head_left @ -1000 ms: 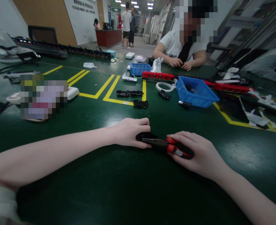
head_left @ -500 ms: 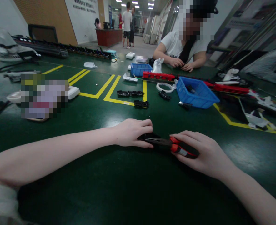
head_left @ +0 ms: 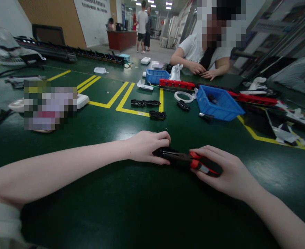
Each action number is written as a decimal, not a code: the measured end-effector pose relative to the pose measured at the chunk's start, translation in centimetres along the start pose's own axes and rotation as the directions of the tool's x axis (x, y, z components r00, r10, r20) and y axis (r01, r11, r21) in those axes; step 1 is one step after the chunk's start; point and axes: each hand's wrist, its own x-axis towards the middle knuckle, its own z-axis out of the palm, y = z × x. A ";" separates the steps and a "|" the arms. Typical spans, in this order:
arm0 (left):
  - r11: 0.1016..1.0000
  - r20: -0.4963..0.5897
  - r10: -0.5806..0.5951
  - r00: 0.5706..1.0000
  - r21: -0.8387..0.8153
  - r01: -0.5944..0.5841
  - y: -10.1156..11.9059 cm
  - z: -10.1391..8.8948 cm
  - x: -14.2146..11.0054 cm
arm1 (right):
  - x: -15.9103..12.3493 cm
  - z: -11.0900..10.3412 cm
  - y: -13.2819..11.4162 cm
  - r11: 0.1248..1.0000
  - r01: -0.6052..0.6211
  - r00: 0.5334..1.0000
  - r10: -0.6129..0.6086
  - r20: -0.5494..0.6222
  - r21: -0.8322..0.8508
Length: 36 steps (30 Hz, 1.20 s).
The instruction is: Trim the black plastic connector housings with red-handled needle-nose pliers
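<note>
My left hand [head_left: 148, 147] is closed on a small black part [head_left: 159, 151], mostly hidden by the fingers and dark against the table. My right hand [head_left: 223, 169] grips red-and-black long-nose pliers [head_left: 200, 164] by the handles. The pliers' jaws point left and reach the black part between my left thumb and fingers; whether they bite on it I cannot tell. Beyond my hands lie several black plastic pieces, among them a long one [head_left: 145, 103], a shorter one [head_left: 157, 114] and another [head_left: 183, 105].
A blue bin [head_left: 218, 107] holding dark parts stands right of a white tape roll [head_left: 183, 97]. A smaller blue bin [head_left: 156, 76] and a red strip [head_left: 177, 84] lie behind. A phone-like object [head_left: 54, 109] is at left. A person [head_left: 202, 57] sits opposite.
Both hands have shifted slightly right together with the black part and the pliers. The pliers' jaws stay at the part; the grip of both hands looks the same.
</note>
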 end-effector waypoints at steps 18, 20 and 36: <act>1.000 0.017 -0.013 1.000 0.024 0.012 0.1 0.0 0.0 | -0.3 0.3 0.7 0.998 0.053 0.998 -0.055 -0.041 -0.040; 1.000 0.017 -0.017 1.000 0.020 0.017 0.0 0.0 0.0 | -0.3 0.3 0.6 0.998 0.053 0.997 -0.055 -0.052 -0.043; 1.000 0.012 -0.018 1.000 -0.003 0.018 0.0 0.0 0.0 | 0.1 0.6 0.4 0.988 0.112 0.991 -0.119 -0.067 -0.108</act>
